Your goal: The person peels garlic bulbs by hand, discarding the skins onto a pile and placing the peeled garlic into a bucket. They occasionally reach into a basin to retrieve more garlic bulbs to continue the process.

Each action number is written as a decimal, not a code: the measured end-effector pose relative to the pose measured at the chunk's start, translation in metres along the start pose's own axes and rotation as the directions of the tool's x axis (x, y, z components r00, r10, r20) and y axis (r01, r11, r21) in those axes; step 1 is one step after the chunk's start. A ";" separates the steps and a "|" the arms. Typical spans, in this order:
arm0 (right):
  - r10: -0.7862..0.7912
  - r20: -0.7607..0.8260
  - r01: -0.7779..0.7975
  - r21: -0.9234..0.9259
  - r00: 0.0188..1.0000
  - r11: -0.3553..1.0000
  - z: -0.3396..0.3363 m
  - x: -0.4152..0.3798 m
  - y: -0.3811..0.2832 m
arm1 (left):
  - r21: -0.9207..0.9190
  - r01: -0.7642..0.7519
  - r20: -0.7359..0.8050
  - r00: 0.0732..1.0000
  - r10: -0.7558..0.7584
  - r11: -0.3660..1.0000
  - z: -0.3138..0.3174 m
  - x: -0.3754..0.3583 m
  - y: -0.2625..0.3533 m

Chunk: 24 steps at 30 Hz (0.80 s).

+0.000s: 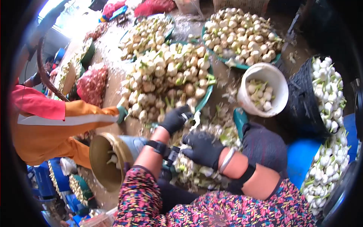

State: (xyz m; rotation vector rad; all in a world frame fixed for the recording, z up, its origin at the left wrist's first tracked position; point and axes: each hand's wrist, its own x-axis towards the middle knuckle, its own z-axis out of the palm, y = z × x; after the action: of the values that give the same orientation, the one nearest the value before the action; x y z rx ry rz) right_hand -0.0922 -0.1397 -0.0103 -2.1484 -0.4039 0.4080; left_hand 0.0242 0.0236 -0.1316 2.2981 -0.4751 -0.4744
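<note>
My left hand (pixel 176 120), in a dark glove, is curled at the near edge of a big heap of round pale bulbs (pixel 166 75) with green stems, onion-like in look. A white strip of peel (pixel 196 119) shows beside its fingertips. Just to the right and nearer to me, my right hand (pixel 203 147) is closed too, its fingers bent toward the left hand. What either hand grips is hidden or too small to name. Below both hands lies a pile of loose peels and cut stems (pixel 193 170).
A white bucket (pixel 244 89) holding some bulbs stands to the right. On the left a yellowish bucket (pixel 99 166) lies tilted. More bulb heaps (pixel 242 36) fill green basins behind. Clean white bulbs (pixel 327 90) top a black basket (pixel 304 100). A person in orange trousers (pixel 56 132) is at left.
</note>
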 end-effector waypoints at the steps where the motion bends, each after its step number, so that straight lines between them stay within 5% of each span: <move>1: 0.009 0.012 -0.010 0.061 1.000 0.998 -0.008 0.002 -0.003 | 0.017 0.177 0.105 0.978 -0.178 0.984 0.016 0.015 0.000; 3: -0.014 -0.025 0.017 0.130 1.000 0.991 -0.015 0.004 0.000 | 0.056 0.056 0.064 0.996 -0.059 0.997 0.063 0.043 -0.040; 5: -0.049 -0.087 0.059 0.113 0.995 0.992 -0.005 0.006 0.014 | 0.248 0.227 0.114 0.959 -0.261 0.942 0.065 0.044 -0.012; 6: -0.054 -0.095 0.066 0.119 0.994 0.991 -0.007 0.006 0.016 | 0.234 0.200 0.019 0.977 -0.210 0.951 0.075 0.048 -0.029; 11: -0.022 -0.042 0.029 0.167 0.999 0.986 -0.021 0.010 0.015 | -0.254 0.230 -0.057 0.966 -0.252 0.939 0.044 0.030 -0.038; 12: -0.019 -0.055 0.026 0.133 0.998 0.991 -0.022 0.009 0.014 | -0.429 0.212 -0.097 0.956 -0.278 0.878 0.038 0.026 -0.043; 13: 0.029 -0.102 -0.018 0.107 0.994 0.994 -0.025 0.006 0.011 | -0.572 0.343 0.036 0.918 -0.395 0.745 0.020 0.016 -0.023; 14: 0.022 -0.184 -0.004 0.095 0.983 0.995 -0.021 0.004 0.013 | -0.706 0.303 0.089 0.935 -0.344 0.640 0.009 0.006 -0.016; 18: 0.118 -0.338 -0.070 0.153 0.934 0.986 -0.024 0.010 0.015 | -0.798 0.291 0.237 0.957 -0.169 0.527 -0.045 -0.043 0.071; 19: 0.049 -0.366 0.039 0.227 0.929 0.973 -0.025 0.012 0.015 | -0.787 0.274 0.255 0.960 -0.112 0.553 -0.057 -0.057 0.093; 21: 0.010 -0.331 0.161 0.486 0.944 0.859 -0.021 0.018 0.023 | -0.814 0.191 0.178 0.981 -0.078 0.548 -0.072 -0.089 0.130; 23: 0.034 -0.202 0.150 0.820 0.979 0.553 -0.015 0.019 0.017 | -0.806 0.083 0.072 0.996 -0.042 0.586 -0.075 -0.103 0.137; 24: -0.047 -0.244 0.236 0.844 0.969 0.482 -0.012 0.018 0.013 | -0.903 0.056 0.057 0.998 -0.012 0.425 -0.076 -0.116 0.144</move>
State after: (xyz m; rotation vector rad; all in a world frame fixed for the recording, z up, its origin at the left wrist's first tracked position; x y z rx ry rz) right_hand -0.0690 -0.1473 -0.0172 -1.0991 -0.1824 0.2203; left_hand -0.0690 0.0262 0.0453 1.2073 -0.1004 -0.6063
